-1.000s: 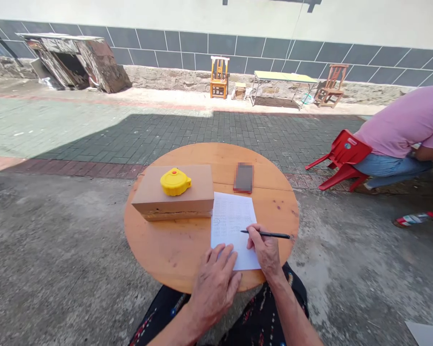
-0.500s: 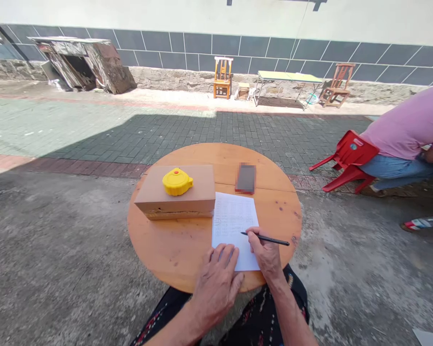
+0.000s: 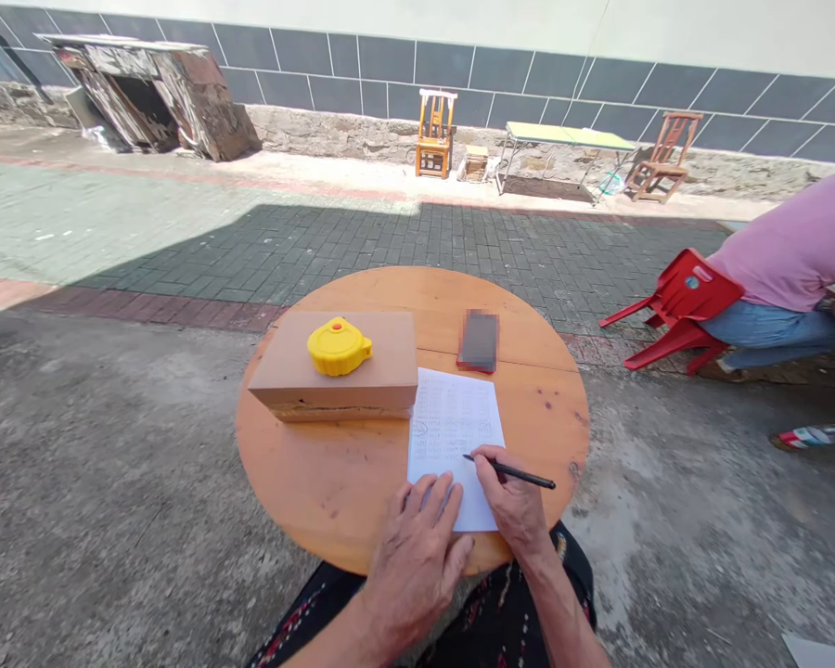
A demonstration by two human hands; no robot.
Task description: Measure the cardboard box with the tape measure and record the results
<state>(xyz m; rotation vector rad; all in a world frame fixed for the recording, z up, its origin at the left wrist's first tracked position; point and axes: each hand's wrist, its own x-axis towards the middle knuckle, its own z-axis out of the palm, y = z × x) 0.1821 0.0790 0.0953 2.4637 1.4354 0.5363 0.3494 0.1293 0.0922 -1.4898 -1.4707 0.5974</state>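
A white sheet of paper (image 3: 452,417) with rows of handwriting lies on the round wooden table (image 3: 320,482). My right hand (image 3: 515,501) grips a black pen (image 3: 521,474), its tip at the paper below the written lines. Flat across the sheet's lower left corner and the tabletop rests my left hand (image 3: 421,547), fingers stretched out. Left of the paper sits a closed cardboard box (image 3: 382,357), with a yellow tape measure (image 3: 338,348) on top. Beyond the paper lies a dark phone-like object (image 3: 479,340) with a red edge, blurred out.
To the right, a person in a pink shirt (image 3: 793,241) sits on a red plastic chair (image 3: 696,288); a bottle (image 3: 817,435) lies on the ground nearby. Along the far wall stand wooden chairs (image 3: 435,134), a folding table (image 3: 567,135) and a weathered shed-like structure (image 3: 201,102).
The view has tilted down slightly. My right hand and the pen have shifted a little down the sheet; my left hand stays in place on the paper.
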